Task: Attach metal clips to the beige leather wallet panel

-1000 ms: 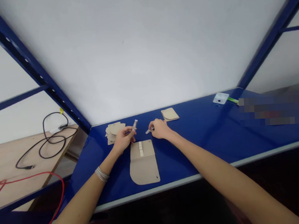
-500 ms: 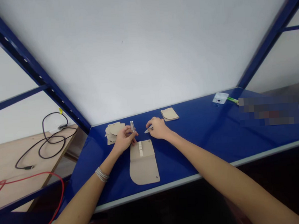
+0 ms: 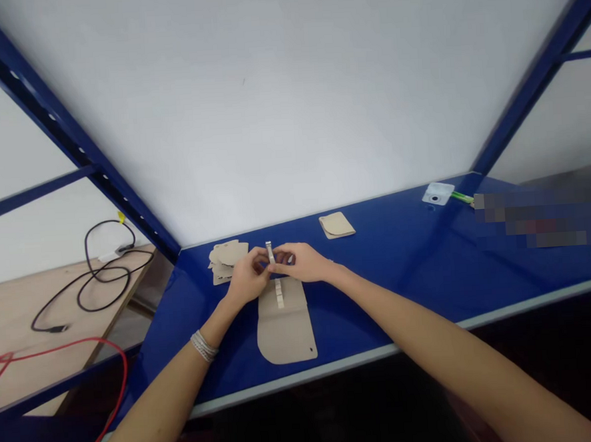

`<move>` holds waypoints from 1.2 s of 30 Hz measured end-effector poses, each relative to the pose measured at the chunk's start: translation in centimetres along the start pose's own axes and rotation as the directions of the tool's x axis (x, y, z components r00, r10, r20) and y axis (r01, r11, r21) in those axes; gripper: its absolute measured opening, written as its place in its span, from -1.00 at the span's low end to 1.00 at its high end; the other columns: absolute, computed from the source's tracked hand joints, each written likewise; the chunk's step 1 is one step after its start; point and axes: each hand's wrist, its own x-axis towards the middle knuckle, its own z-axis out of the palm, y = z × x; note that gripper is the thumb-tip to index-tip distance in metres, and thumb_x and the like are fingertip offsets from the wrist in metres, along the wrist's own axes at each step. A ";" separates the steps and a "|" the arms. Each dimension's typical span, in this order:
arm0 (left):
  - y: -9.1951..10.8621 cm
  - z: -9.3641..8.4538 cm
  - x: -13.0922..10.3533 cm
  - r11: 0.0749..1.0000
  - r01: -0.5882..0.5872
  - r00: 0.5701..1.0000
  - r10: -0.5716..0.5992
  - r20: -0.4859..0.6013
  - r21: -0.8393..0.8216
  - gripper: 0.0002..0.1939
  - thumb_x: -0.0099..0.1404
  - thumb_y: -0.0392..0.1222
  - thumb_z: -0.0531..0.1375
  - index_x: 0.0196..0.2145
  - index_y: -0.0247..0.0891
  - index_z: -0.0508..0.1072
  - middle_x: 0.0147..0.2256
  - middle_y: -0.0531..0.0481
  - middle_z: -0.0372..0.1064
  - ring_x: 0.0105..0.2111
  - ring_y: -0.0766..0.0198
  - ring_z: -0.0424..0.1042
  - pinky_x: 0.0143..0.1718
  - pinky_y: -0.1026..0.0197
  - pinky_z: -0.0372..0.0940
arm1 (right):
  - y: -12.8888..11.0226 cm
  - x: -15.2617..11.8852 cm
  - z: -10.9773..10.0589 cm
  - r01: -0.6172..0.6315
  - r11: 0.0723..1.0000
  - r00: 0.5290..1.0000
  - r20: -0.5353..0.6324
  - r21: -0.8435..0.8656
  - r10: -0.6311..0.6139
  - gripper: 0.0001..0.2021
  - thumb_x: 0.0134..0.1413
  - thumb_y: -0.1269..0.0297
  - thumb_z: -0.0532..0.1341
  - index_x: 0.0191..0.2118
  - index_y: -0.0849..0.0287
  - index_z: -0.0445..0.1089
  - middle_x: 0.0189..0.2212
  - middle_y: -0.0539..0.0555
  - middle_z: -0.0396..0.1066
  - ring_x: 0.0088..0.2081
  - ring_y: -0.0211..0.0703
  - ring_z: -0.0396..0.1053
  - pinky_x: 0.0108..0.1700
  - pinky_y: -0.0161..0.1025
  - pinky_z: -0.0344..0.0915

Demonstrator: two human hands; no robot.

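Note:
My left hand point(image 3: 249, 274) and my right hand point(image 3: 300, 261) meet over the far edge of an unfolded beige piece point(image 3: 285, 335). Between their fingertips stands a small shiny metal clipper-like tool point(image 3: 270, 252), gripped from both sides. The unfolded piece lies flat, with a fold line across it and a short column of pale strips point(image 3: 279, 294) on its far half. A dark mark shows near its lower right corner. Left of my left hand is a pile of beige cut pieces point(image 3: 230, 253).
A folded beige piece point(image 3: 336, 224) lies at the back of the blue table point(image 3: 380, 296). Farther right are a pale blue item point(image 3: 439, 193) and a green object point(image 3: 461, 197). Black cable point(image 3: 96, 276) coils on the wooden surface at left; a red cable point(image 3: 119, 365) hangs nearby.
My right hand has moved left to join my left hand at the metal tool, which has shifted slightly right. The small item near my right fingertips no longer shows.

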 end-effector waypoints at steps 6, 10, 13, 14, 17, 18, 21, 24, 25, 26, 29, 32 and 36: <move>0.2 0.0 0.0 1.000 0.020 1.000 -0.020 -0.023 -0.010 -0.75 0.14 -0.12 0.18 -0.22 -0.24 0.35 -0.39 -0.02 0.45 -0.58 0.33 0.36 -0.49 0.27 0.28 | 0.0 0.0 0.0 -0.003 1.000 1.000 -0.003 -0.005 0.003 -0.55 -0.06 -0.03 0.24 -0.14 0.23 0.43 -0.34 0.08 0.45 -0.36 -0.25 0.36 -0.28 -0.31 0.26; 0.2 0.1 0.0 0.997 0.053 0.998 -0.055 -0.040 -0.047 -0.80 0.15 -0.11 0.17 -0.28 -0.24 0.36 -0.43 -0.01 0.44 -0.58 0.32 0.37 -0.52 0.28 0.27 | 0.0 0.0 0.1 0.012 1.000 1.000 0.001 -0.016 -0.012 -0.57 -0.04 -0.02 0.23 -0.15 0.23 0.42 -0.35 0.07 0.46 -0.37 -0.26 0.36 -0.30 -0.31 0.26; 0.0 0.2 0.0 0.992 0.070 0.996 -0.075 -0.046 -0.107 -0.80 0.17 -0.08 0.16 -0.30 -0.24 0.36 -0.44 -0.01 0.44 -0.58 0.32 0.37 -0.52 0.28 0.28 | 0.0 0.0 0.1 0.021 1.000 1.000 0.005 -0.020 -0.021 -0.57 -0.04 0.00 0.24 -0.14 0.23 0.42 -0.35 0.08 0.46 -0.36 -0.25 0.37 -0.29 -0.30 0.26; 0.0 0.2 0.0 0.991 0.073 0.996 -0.079 -0.047 -0.116 -0.80 0.17 -0.08 0.16 -0.31 -0.24 0.36 -0.44 -0.01 0.44 -0.59 0.32 0.38 -0.52 0.28 0.28 | 0.0 0.0 0.1 0.025 0.999 1.000 0.006 -0.020 -0.025 -0.57 -0.04 0.00 0.24 -0.14 0.23 0.42 -0.35 0.08 0.46 -0.36 -0.25 0.37 -0.28 -0.31 0.26; -0.1 0.3 0.0 0.991 0.075 0.996 -0.080 -0.036 -0.110 -0.81 0.19 -0.07 0.14 -0.32 -0.24 0.34 -0.45 -0.01 0.44 -0.59 0.31 0.38 -0.52 0.27 0.28 | 0.1 0.0 0.1 0.049 0.998 0.999 0.003 -0.029 -0.048 -0.58 -0.03 0.01 0.23 -0.15 0.24 0.43 -0.35 0.08 0.46 -0.37 -0.26 0.36 -0.29 -0.32 0.26; -0.1 0.3 0.0 0.991 0.077 0.996 -0.081 -0.032 -0.111 -0.82 0.19 -0.07 0.14 -0.32 -0.24 0.34 -0.46 0.00 0.44 -0.59 0.31 0.38 -0.52 0.27 0.28 | 0.1 0.0 0.1 0.056 0.998 0.998 0.003 -0.033 -0.055 -0.59 -0.03 0.01 0.23 -0.16 0.24 0.44 -0.35 0.08 0.46 -0.37 -0.26 0.36 -0.29 -0.32 0.26; -0.1 0.3 0.1 0.987 0.091 0.995 -0.095 -0.029 -0.133 -0.82 0.19 -0.07 0.14 -0.33 -0.24 0.33 -0.49 0.01 0.43 -0.60 0.31 0.38 -0.53 0.27 0.27 | 0.0 0.0 0.1 0.058 0.998 0.998 0.009 -0.036 -0.058 -0.60 -0.02 0.02 0.23 -0.17 0.24 0.44 -0.34 0.09 0.46 -0.36 -0.25 0.37 -0.30 -0.32 0.26; -0.1 0.3 0.1 0.983 0.104 0.994 -0.109 -0.028 -0.155 -0.81 0.18 -0.06 0.15 -0.34 -0.24 0.34 -0.48 0.00 0.44 -0.60 0.30 0.38 -0.53 0.27 0.27 | -0.1 -0.1 0.0 0.049 0.998 0.999 0.009 -0.040 -0.049 -0.60 -0.02 0.02 0.23 -0.16 0.24 0.44 -0.34 0.09 0.46 -0.35 -0.25 0.37 -0.29 -0.31 0.26; -0.1 0.3 0.1 0.982 0.106 0.993 -0.111 -0.026 -0.155 -0.81 0.18 -0.06 0.15 -0.34 -0.24 0.34 -0.47 0.00 0.44 -0.60 0.31 0.38 -0.53 0.27 0.27 | -0.1 -0.1 0.0 0.049 0.998 0.999 0.009 -0.042 -0.048 -0.60 -0.02 0.01 0.23 -0.16 0.24 0.44 -0.34 0.09 0.46 -0.36 -0.25 0.37 -0.29 -0.31 0.26; 0.0 0.3 0.1 0.982 0.106 0.994 -0.111 -0.023 -0.154 -0.81 0.18 -0.06 0.15 -0.34 -0.24 0.34 -0.47 0.00 0.45 -0.60 0.31 0.38 -0.53 0.27 0.27 | -0.1 -0.1 0.0 0.050 0.998 0.999 0.010 -0.043 -0.049 -0.60 -0.02 0.01 0.22 -0.16 0.24 0.44 -0.34 0.09 0.46 -0.36 -0.25 0.37 -0.29 -0.31 0.26; 0.1 0.3 0.1 0.984 0.100 0.994 -0.104 -0.016 -0.146 -0.81 0.19 -0.05 0.14 -0.35 -0.24 0.33 -0.48 0.00 0.44 -0.60 0.31 0.38 -0.53 0.27 0.27 | 0.0 0.0 0.1 0.053 0.998 0.999 0.011 -0.045 -0.053 -0.60 -0.01 0.01 0.22 -0.17 0.23 0.44 -0.35 0.09 0.46 -0.36 -0.24 0.37 -0.29 -0.31 0.26; 0.2 0.3 0.1 0.982 0.109 0.994 -0.113 -0.015 -0.154 -0.81 0.19 -0.05 0.14 -0.37 -0.24 0.32 -0.50 0.01 0.44 -0.61 0.31 0.38 -0.54 0.27 0.26 | 0.2 0.0 0.2 0.061 0.997 0.998 0.004 -0.054 -0.061 -0.60 -0.02 0.01 0.22 -0.17 0.24 0.44 -0.35 0.09 0.46 -0.36 -0.24 0.37 -0.29 -0.31 0.26; 0.2 0.4 0.1 0.967 0.135 0.990 -0.141 -0.013 -0.214 -0.80 0.15 -0.05 0.17 -0.41 -0.24 0.30 -0.53 0.03 0.43 -0.63 0.31 0.37 -0.56 0.28 0.25 | 0.2 -0.1 0.2 0.076 0.995 0.997 0.002 -0.070 -0.076 -0.62 0.00 0.03 0.21 -0.18 0.23 0.44 -0.34 0.09 0.46 -0.36 -0.24 0.37 -0.29 -0.30 0.25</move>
